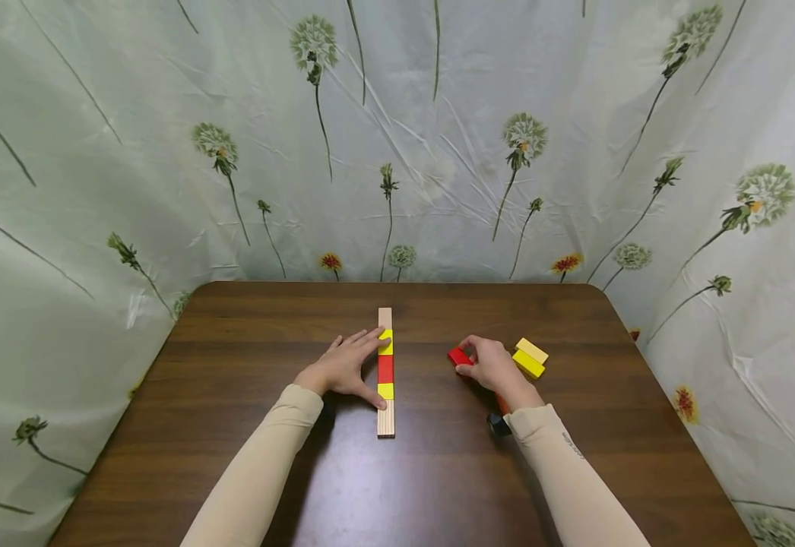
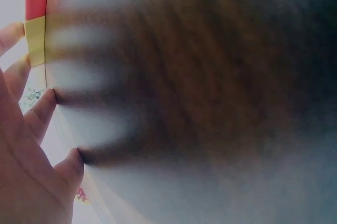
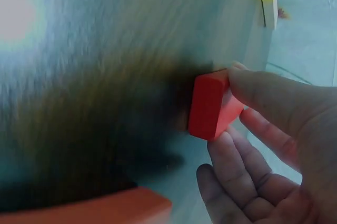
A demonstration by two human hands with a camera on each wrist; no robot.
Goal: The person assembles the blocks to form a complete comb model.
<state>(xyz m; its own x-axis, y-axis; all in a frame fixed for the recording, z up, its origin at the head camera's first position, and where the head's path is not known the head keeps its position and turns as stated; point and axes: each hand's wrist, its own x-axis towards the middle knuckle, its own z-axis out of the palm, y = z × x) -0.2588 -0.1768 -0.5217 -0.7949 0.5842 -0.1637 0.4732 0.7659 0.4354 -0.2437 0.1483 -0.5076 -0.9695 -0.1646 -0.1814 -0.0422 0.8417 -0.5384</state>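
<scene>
A straight row of wooden blocks runs away from me on the table, with plain wood ends (image 1: 386, 419), yellow blocks and a red block (image 1: 385, 369) in the middle. My left hand (image 1: 348, 365) lies spread beside it, thumb at the near end and fingertips over the far yellow block (image 1: 386, 348). To the right, my right hand (image 1: 496, 366) pinches another red block (image 1: 460, 357) between thumb and fingers. The right wrist view shows this red block (image 3: 206, 107) tilted close to the tabletop.
Right of my right hand lie a yellow block (image 1: 529, 364) and a pale block (image 1: 531, 350), side by side. An orange block (image 3: 100, 209) lies under my right wrist, mostly hidden in the head view. A flowered curtain (image 1: 438, 152) hangs behind the brown table (image 1: 267, 319).
</scene>
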